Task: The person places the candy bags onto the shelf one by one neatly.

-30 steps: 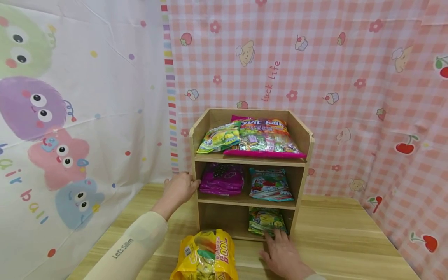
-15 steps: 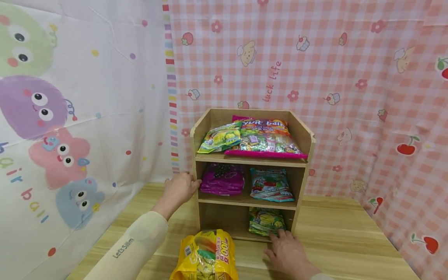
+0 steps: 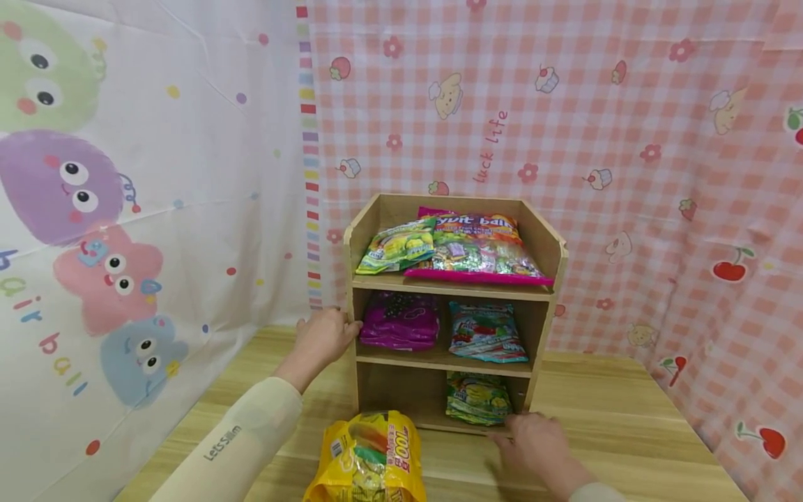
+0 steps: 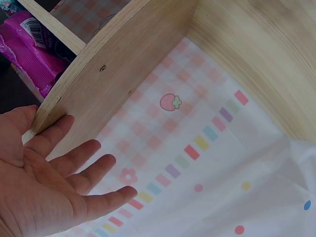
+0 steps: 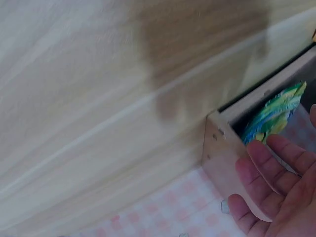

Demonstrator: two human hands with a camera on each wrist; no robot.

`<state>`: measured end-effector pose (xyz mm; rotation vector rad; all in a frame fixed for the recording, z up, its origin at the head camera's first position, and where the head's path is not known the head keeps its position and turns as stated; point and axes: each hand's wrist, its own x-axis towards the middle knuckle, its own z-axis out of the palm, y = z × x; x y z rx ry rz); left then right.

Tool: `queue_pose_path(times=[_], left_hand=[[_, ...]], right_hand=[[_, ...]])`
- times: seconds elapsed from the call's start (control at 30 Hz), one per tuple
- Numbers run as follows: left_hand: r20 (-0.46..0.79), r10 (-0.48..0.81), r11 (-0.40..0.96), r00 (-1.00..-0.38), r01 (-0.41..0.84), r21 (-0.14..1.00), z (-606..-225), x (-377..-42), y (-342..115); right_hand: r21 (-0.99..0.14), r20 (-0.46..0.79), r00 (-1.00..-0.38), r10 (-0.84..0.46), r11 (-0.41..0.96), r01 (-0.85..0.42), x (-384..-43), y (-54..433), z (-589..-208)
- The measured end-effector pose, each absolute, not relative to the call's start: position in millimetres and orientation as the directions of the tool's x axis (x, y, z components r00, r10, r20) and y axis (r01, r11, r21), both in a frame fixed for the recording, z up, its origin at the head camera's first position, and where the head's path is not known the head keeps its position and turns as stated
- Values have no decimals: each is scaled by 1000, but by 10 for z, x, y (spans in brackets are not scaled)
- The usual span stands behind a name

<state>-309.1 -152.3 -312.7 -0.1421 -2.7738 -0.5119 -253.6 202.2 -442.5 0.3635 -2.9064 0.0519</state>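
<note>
A small three-tier wooden shelf (image 3: 442, 364) stands on the table. My left hand (image 3: 322, 341) holds the front edge of its left side panel between thumb and index finger; in the left wrist view the other fingers spread free. At the lower right corner, my right hand (image 3: 539, 446) has relaxed fingers beside the bottom tier and grips nothing. Green candy bags (image 3: 478, 399) lie stacked in the bottom tier, close to that hand. A purple bag (image 3: 401, 324) and a teal candy bag (image 3: 486, 335) occupy the middle tier.
Up top lie a green-yellow candy bag (image 3: 401, 245) and a large pink-edged candy bag (image 3: 483, 244). In front of the shelf's left half stands a yellow candy bag (image 3: 373, 460). Patterned cloth (image 3: 583, 125) hangs behind and along both sides.
My right hand has moved off the green candy bags, sliding right to the shelf's lower corner. My left hand has kept its hold on the side panel.
</note>
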Motion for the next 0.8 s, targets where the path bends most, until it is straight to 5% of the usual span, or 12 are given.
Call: queue_pose_path(times=[0.33,0.8], left_hand=[[328,45,935,-943,155,319,-3131,-3093,-1520],[315,45,938,-948,149,313,-3121,-3097,-1524]], right_hand=[[-29,250,-951,-181,981,-194,-2527,2302,-4184],[-215,139,-985,-103,968,-131,-2677,2509,-3706]])
